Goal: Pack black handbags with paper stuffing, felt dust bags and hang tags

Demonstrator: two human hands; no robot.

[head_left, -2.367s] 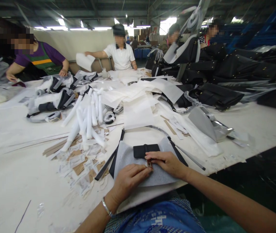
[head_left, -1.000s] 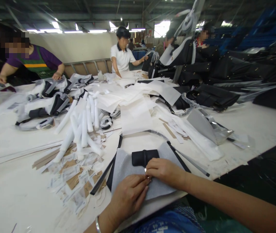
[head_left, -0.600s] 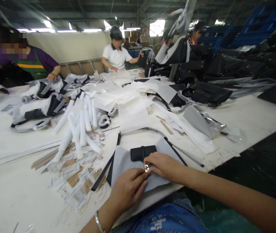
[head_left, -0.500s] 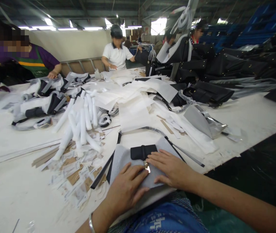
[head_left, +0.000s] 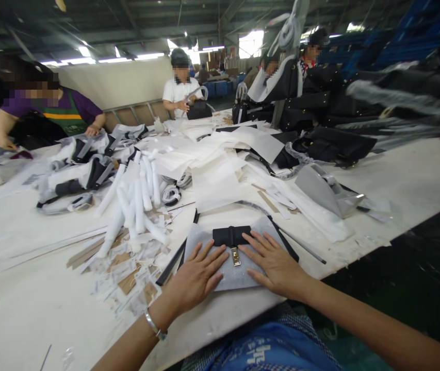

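Note:
A black handbag [head_left: 220, 236] lies on the table in front of me, its front mostly covered by a pale translucent wrapping sheet [head_left: 227, 275]. At its middle a gold metal clasp [head_left: 235, 256] hangs below a black strap. My left hand [head_left: 198, 275] rests flat on the sheet left of the clasp, fingers spread. On the right side, my right hand [head_left: 272, 260] lies flat too, fingers apart, its fingertips close to the black flap. Neither hand grips anything. The bag's strap [head_left: 250, 205] curves behind it on the table.
White foam tubes [head_left: 138, 206] and small packets with tags [head_left: 127, 278] lie to the left. Behind the bag are white paper sheets [head_left: 215, 180]. Black bags [head_left: 331, 144] are piled at right. Co-workers [head_left: 183, 90] stand around the table [head_left: 409, 180].
My left hand has moved off the clasp to the left and lies flat. The clasp now hangs straight in full view. A co-worker at the back now holds a dark bag in front.

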